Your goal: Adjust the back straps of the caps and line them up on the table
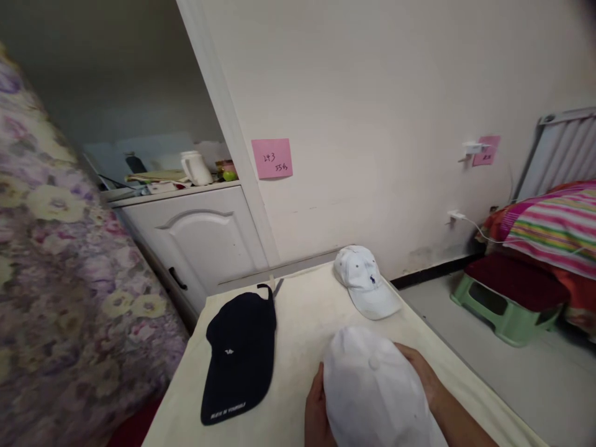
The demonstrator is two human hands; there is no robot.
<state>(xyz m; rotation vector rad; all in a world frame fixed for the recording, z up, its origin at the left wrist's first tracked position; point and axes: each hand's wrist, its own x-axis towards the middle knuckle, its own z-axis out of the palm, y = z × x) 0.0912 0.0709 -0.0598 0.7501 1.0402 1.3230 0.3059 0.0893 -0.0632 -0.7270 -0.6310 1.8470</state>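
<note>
A white cap (372, 385) is held up between my two hands at the front of the table, its rounded crown facing me. My left hand (317, 406) grips its left side, the fingers partly hidden by the cloth. On the other side my right hand (421, 372) is closed on the cap, with the fingertips out of sight behind it. A dark navy cap (244, 354) with a small white logo lies flattened to the left. Beyond the held cap, a pale cap (365, 279) with a dark emblem rests near the table's far right corner.
A cream cloth (298, 335) covers the table, which stands near the wall. A white cabinet (200, 230) and a floral curtain (69, 248) are on the left. To the right are a green stool (493, 316) with a dark red top and a bed with striped bedding (554, 223).
</note>
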